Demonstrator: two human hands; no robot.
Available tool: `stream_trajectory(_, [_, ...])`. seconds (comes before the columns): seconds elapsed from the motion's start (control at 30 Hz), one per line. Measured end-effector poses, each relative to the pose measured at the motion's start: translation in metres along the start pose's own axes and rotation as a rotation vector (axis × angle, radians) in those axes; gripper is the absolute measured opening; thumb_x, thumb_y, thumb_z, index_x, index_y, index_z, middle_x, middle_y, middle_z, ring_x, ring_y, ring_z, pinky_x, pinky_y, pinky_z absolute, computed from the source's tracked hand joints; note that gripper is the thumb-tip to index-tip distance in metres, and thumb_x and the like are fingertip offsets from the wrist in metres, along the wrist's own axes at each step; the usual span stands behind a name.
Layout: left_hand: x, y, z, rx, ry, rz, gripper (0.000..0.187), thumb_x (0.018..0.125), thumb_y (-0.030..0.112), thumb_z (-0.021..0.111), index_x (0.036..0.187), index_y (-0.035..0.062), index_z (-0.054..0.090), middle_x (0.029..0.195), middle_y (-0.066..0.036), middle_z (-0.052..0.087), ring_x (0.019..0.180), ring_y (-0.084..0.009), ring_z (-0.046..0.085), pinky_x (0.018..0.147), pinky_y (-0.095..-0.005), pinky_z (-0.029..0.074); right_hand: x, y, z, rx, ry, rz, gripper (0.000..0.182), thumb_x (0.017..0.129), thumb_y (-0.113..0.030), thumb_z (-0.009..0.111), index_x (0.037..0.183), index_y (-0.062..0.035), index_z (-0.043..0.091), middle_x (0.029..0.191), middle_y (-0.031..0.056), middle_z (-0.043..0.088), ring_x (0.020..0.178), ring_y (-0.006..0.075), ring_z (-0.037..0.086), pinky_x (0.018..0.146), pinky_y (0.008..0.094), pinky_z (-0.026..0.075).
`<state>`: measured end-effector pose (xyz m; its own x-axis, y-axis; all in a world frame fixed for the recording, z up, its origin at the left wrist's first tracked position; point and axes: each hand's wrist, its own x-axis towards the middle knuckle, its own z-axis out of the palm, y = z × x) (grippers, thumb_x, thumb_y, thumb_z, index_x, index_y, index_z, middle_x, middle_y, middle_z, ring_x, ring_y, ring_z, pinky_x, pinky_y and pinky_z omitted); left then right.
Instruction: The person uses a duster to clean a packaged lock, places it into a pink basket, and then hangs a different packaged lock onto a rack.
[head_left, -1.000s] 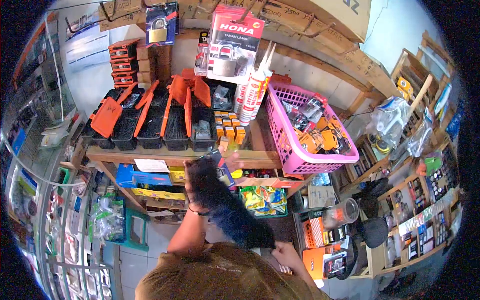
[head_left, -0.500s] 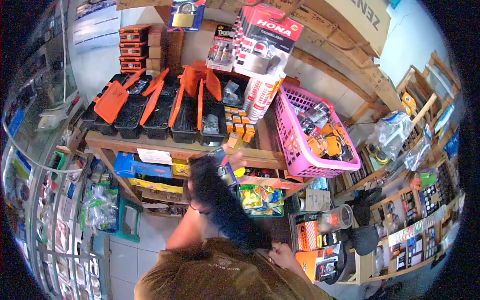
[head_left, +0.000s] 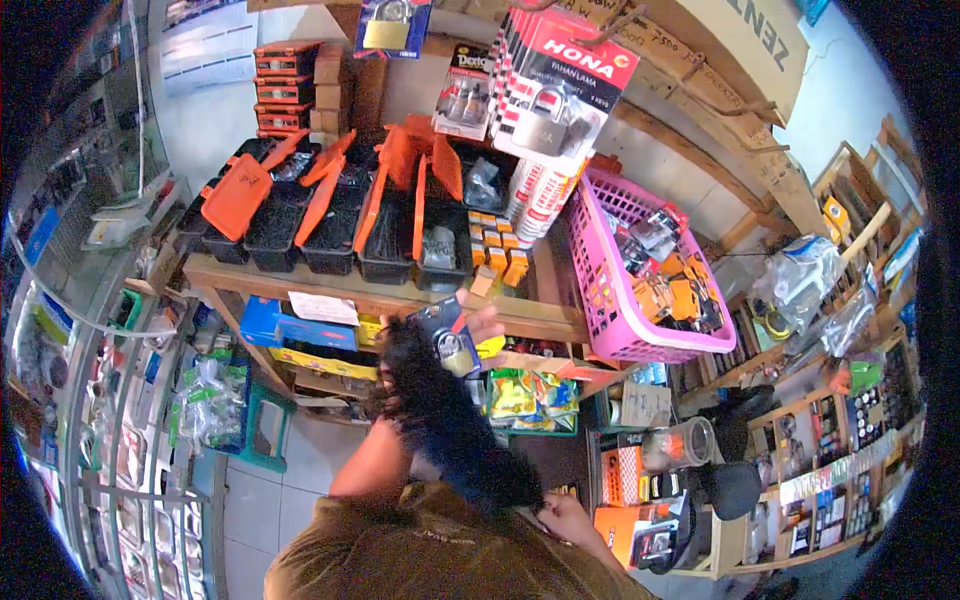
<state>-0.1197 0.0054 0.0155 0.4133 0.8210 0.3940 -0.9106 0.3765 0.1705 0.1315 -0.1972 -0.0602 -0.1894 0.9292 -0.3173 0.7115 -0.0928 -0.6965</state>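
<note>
A carded padlock (head_left: 449, 340) rests in my left hand (head_left: 486, 322), whose fingertips show past the card's right edge. Most of that hand is hidden behind a fluffy dark feather duster (head_left: 455, 435). The duster slants across in front of my body, and its upper end lies over the lower left of the card. Close to my chest at the lower right, my right hand (head_left: 567, 516) is closed round the duster's lower end. Just beyond the card is the front edge of a wooden shelf (head_left: 390, 289).
Black bins (head_left: 335, 235) with raised orange lids line the shelf, beside small orange boxes (head_left: 495, 240) and a pink basket (head_left: 655, 345). Carded padlocks (head_left: 560, 100) hang above. A glass display case (head_left: 110, 400) stands left; a stocked rack (head_left: 820, 470) stands right.
The view has shifted slightly, so the shelf sits a little further right. The duster's upper end has moved down off the card, and more of the padlock shows.
</note>
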Motion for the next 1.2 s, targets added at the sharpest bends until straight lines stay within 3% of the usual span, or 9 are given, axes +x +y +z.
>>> stream_trajectory(0.27, [0.006,0.007,-0.008,0.333,0.22,0.002,0.082,0.077,0.067,0.03,0.132,0.0063,0.024,0.128,-0.021,0.035,0.116,-0.0409,0.034,0.092,-0.0597,0.028,0.021,-0.002,0.009,0.104,0.114,-0.249,0.021,0.074,-0.017,0.053,0.062,0.0005,0.049,0.048,0.0122,0.048,0.043,0.014,0.046,0.041,0.0317,0.036])
stream_trajectory(0.4, [-0.003,0.016,-0.003,-0.743,0.113,0.01,0.08,0.077,0.066,0.031,0.132,0.0084,0.025,0.13,-0.015,0.035,0.12,-0.0274,0.035,0.099,-0.049,0.025,0.03,0.011,0.009,0.107,0.215,0.056,0.021,0.073,-0.019,0.058,0.067,0.0008,0.054,0.052,0.0134,0.051,0.045,0.0225,0.05,0.046,0.0347,0.04])
stream_trajectory(0.47, [0.004,0.021,-0.005,0.111,0.062,0.015,0.085,0.074,0.069,0.034,0.133,0.0088,0.022,0.13,-0.02,0.033,0.12,-0.0365,0.032,0.096,-0.056,0.023,0.04,0.023,0.008,-0.157,0.052,-0.355,0.02,0.071,-0.017,0.057,0.063,0.001,0.052,0.049,0.0137,0.047,0.044,0.018,0.049,0.043,0.0329,0.038])
stream_trajectory(0.67, [0.002,0.03,-0.001,-0.276,0.253,0.124,0.089,0.073,0.072,0.029,0.132,0.0054,0.023,0.13,-0.021,0.033,0.117,-0.0382,0.035,0.096,-0.0559,0.025,0.059,0.015,0.001,0.119,0.105,-0.016,0.021,0.071,-0.022,0.058,0.073,-0.0012,0.055,0.051,0.0149,0.046,0.046,0.0235,0.048,0.046,0.0348,0.039])
stream_trajectory(0.73, [0.009,0.033,-0.006,0.095,-0.008,0.054,0.088,0.073,0.072,0.028,0.131,0.0054,0.028,0.128,-0.019,0.037,0.116,-0.0343,0.038,0.097,-0.0512,0.028,0.07,0.032,0.013,-0.065,0.003,-0.446,0.019,0.073,-0.022,0.055,0.074,-0.0025,0.056,0.05,0.0132,0.044,0.048,0.0188,0.047,0.046,0.0345,0.038])
stream_trajectory(0.87, [0.004,0.036,0.015,0.202,0.318,0.155,0.093,0.07,0.074,0.032,0.132,0.0049,0.023,0.13,-0.022,0.033,0.118,-0.038,0.034,0.096,-0.0536,0.026,0.073,0.0,-0.011,0.004,-0.035,0.149,0.019,0.078,-0.022,0.052,0.078,-0.0028,0.055,0.058,0.0125,0.049,0.054,0.0179,0.05,0.052,0.0339,0.039])
stream_trajectory(0.93, [0.002,0.042,0.006,-0.423,0.032,0.037,0.092,0.07,0.074,0.033,0.132,0.0057,0.024,0.129,-0.022,0.034,0.118,-0.038,0.034,0.096,-0.0544,0.025,0.079,0.041,0.005,0.021,-0.037,0.074,0.023,0.078,-0.023,0.053,0.076,-0.0003,0.054,0.058,0.0119,0.049,0.055,0.0159,0.05,0.052,0.033,0.039])
stream_trajectory(1.07, [0.011,0.04,0.024,0.264,0.002,0.08,0.087,0.074,0.071,0.028,0.13,0.0051,0.028,0.13,-0.016,0.036,0.118,-0.0321,0.036,0.099,-0.0465,0.025,0.084,0.053,0.018,0.578,-0.103,0.206,0.033,0.079,-0.031,0.055,0.069,0.0003,0.053,0.056,0.0056,0.049,0.055,0.0117,0.046,0.048,0.032,0.037])
stream_trajectory(1.2, [0.011,0.037,0.011,-0.455,-0.103,0.124,0.091,0.071,0.071,0.038,0.132,0.0049,0.023,0.127,-0.023,0.036,0.117,-0.0387,0.035,0.096,-0.0522,0.028,0.091,0.044,0.0,-0.028,-0.194,0.026,0.025,0.08,-0.026,0.055,0.074,-0.0012,0.056,0.058,0.0047,0.052,0.056,0.0105,0.047,0.05,0.0302,0.038])
